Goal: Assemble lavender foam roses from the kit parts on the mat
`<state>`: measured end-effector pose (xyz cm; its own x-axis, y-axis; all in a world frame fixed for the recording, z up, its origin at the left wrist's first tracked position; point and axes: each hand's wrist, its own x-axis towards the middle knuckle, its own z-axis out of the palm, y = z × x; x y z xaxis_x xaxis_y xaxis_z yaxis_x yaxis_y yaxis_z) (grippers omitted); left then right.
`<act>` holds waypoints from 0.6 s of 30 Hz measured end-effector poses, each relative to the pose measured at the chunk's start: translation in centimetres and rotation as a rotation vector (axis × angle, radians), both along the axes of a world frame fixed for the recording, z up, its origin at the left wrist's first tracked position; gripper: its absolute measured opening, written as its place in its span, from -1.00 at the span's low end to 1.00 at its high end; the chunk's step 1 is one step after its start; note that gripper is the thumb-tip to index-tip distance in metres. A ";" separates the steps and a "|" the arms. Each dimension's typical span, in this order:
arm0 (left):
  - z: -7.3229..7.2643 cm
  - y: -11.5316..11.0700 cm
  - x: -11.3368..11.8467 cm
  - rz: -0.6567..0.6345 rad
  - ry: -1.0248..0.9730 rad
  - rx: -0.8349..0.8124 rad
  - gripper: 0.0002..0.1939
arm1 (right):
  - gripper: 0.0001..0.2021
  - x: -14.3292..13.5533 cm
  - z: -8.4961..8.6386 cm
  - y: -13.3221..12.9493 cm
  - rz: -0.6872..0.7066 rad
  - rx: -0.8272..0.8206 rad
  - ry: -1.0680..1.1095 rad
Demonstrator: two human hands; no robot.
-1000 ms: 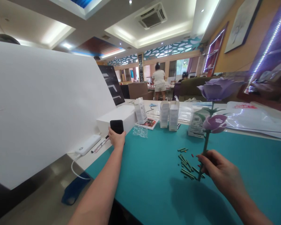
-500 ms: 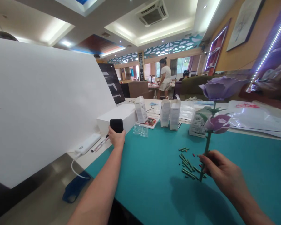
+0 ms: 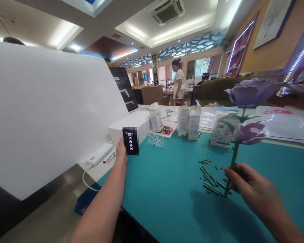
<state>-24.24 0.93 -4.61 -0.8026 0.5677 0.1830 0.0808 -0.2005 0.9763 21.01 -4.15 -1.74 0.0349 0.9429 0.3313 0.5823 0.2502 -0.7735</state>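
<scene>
A black phone (image 3: pixel 131 143) with white characters lit on its screen is in my left hand (image 3: pixel 121 148), which grips it by its left edge beside the white box. My right hand (image 3: pixel 250 184) is closed round the green stem of an upright artificial flower, pinched between thumb and fingers. The stem carries a purple bloom (image 3: pixel 252 91) on top and a pink-lilac bloom (image 3: pixel 249 133) below. Behind the stem's lower end, several short green sticks (image 3: pixel 209 177) and small red pieces lie on the teal mat (image 3: pixel 164 182).
A white box (image 3: pixel 134 123), a power bank (image 3: pixel 100 154) with a cable and pens lie at the left. Several small cartons (image 3: pixel 194 123) stand at the mat's far edge, near crumpled clear plastic (image 3: pixel 155 140). A large white panel (image 3: pixel 50 111) rises at the left. A person stands far back.
The phone's screen has lit up, and the phone now faces me more squarely, with my left hand at its left edge. The view has shifted slightly; my right hand still holds the flower.
</scene>
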 end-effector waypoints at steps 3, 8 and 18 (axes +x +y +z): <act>0.1 -0.4 -0.4 -0.023 -0.111 -0.006 -0.54 | -0.64 0.4 -0.1 0.3 -0.003 -0.027 -0.018; 0.4 -0.8 -0.4 -0.080 -0.205 0.006 -0.57 | -0.61 0.9 -0.3 0.9 0.011 -0.049 -0.053; 0.5 -1.2 -0.1 -0.129 -0.205 0.042 -0.63 | -0.65 0.8 -0.2 0.8 -0.020 -0.020 -0.001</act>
